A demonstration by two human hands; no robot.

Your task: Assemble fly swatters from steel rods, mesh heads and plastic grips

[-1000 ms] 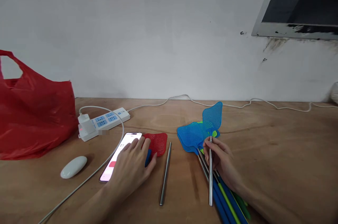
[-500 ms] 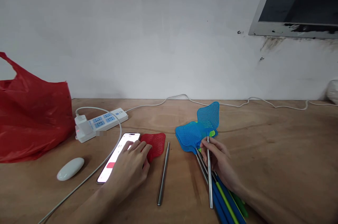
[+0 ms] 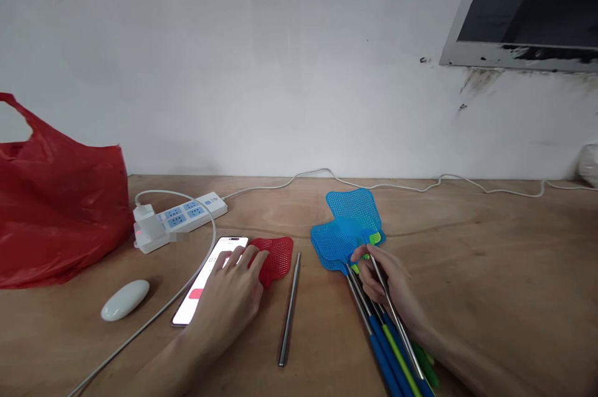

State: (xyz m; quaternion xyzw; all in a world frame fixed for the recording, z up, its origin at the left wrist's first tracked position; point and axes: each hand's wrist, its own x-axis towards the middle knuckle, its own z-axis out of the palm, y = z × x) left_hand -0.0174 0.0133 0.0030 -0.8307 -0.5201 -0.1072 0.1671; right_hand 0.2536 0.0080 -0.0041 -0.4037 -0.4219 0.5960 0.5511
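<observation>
My right hand (image 3: 385, 275) pinches the slim metal rod of a blue fly swatter (image 3: 355, 207), whose mesh head leans up to the left over other swatter heads. Beneath it lies a bunch of fly swatters (image 3: 331, 244) with blue and green heads, metal rods, and blue and green handles running toward the near edge. Flat across a lit phone (image 3: 189, 306) and a red mesh swatter head (image 3: 278, 258) rests my left hand (image 3: 233, 285), fingers stretched out. Between the hands lies a loose metal rod (image 3: 289, 310).
A red plastic bag (image 3: 60, 210) stands at the left. Near it are a white power strip (image 3: 180, 216) with a plugged-in charger and cable, and a white mouse-shaped object (image 3: 125, 300). A thin white cord (image 3: 324, 170) runs along the wall.
The blue swatter in my right hand has swung: its head has tipped left and its rod's near end has moved right. My left hand has stayed nearly in place.
</observation>
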